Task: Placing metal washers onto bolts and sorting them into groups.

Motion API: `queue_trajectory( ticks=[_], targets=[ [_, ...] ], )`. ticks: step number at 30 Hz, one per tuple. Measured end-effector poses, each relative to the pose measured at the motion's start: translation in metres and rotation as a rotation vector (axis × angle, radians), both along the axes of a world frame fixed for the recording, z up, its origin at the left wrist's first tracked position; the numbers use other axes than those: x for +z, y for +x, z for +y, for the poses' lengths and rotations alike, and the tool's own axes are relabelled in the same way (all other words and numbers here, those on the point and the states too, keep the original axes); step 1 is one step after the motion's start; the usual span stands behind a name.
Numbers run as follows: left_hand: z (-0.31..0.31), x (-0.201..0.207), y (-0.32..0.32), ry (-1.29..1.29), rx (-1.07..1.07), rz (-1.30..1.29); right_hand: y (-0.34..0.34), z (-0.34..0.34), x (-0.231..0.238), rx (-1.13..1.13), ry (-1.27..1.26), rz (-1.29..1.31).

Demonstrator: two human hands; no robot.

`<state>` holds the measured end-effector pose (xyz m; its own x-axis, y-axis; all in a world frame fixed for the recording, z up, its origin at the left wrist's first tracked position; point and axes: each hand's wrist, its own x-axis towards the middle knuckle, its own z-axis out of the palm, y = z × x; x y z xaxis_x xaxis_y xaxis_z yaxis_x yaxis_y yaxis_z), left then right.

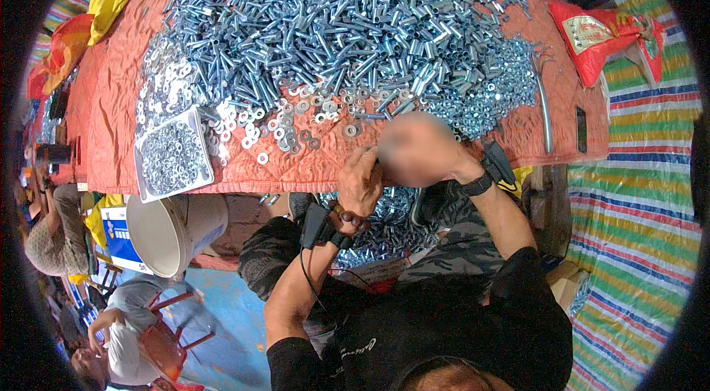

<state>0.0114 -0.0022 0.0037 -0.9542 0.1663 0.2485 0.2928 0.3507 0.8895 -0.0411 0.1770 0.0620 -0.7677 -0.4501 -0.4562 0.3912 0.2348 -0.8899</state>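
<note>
Facing each other at the near edge of a surface (111,140) draped in orange-red cloth, the left hand (360,182) and the right hand (463,166) come close together, with a blurred patch covering the space between them and much of the right one. The left grip has its fingers curled inward, but whether it is wide, narrow or closed on something cannot be told; nor can the state of the right grip. Straight beyond the hands, a broad heap of short silvery metal tubes (355,14) spreads across the surface. Flat washers (285,128) lie scattered along the heap's near side, ahead and to the left of the left hand, while small nuts (481,106) are piled just past the right hand. Farther left, near the edge, a white tray (180,189) contains many small rings. To the right of the nuts lie a slim bent rod (546,106) and a dark flat object (581,130). Below the edge, another heap of metal pieces (377,239) sits between the person's knees, and a pale bucket (155,236) leans well to the left. Wrist straps show on both arms, with brown beads (351,219) on the left.
</note>
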Motion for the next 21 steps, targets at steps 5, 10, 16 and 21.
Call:
queue_trajectory(
  ticks=[5,10,16,21],
  targets=[
    [0.003,0.004,-0.002,0.006,-0.008,-0.07,0.007,0.0,-0.006,-0.065,0.009,0.011],
    [0.003,-0.002,-0.004,0.093,-0.004,-0.031,0.002,0.023,-0.008,-0.202,0.303,0.224],
    [0.002,0.0,-0.005,0.082,-0.014,-0.025,-0.002,0.057,-0.013,-0.324,0.654,0.616],
    [0.004,0.004,-0.005,0.045,-0.011,0.002,-0.001,0.053,-0.021,-0.252,0.707,0.733]
  ],
)
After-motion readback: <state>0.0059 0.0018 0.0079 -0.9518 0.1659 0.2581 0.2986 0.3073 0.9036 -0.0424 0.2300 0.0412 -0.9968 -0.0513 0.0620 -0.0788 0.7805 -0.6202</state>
